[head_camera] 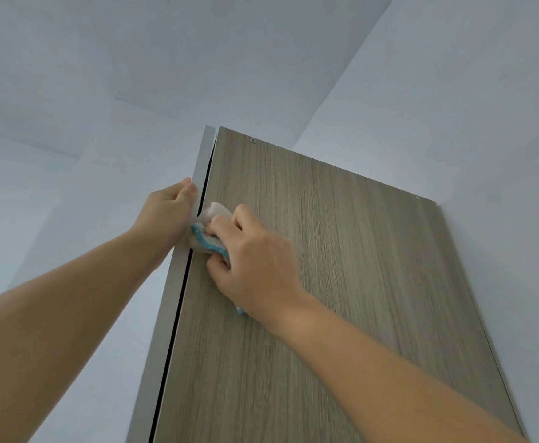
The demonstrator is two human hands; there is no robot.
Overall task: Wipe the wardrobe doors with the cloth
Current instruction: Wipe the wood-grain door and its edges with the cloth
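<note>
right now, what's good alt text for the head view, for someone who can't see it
Seen from below, a right hand presses a white cloth with blue trim against a tall wood-grain wardrobe panel, beside a dark gap. The left hand grips the pale door edge next to it, with pale walls behind.

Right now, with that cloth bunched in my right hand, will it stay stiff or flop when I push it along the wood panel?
Probably floppy: the cloth is crumpled in folds under the right hand, with a blue corner hanging out below it. Likely light, since one hand alone holds it bunched. It should slide easily on the smooth-looking wood-grain panel.
</note>
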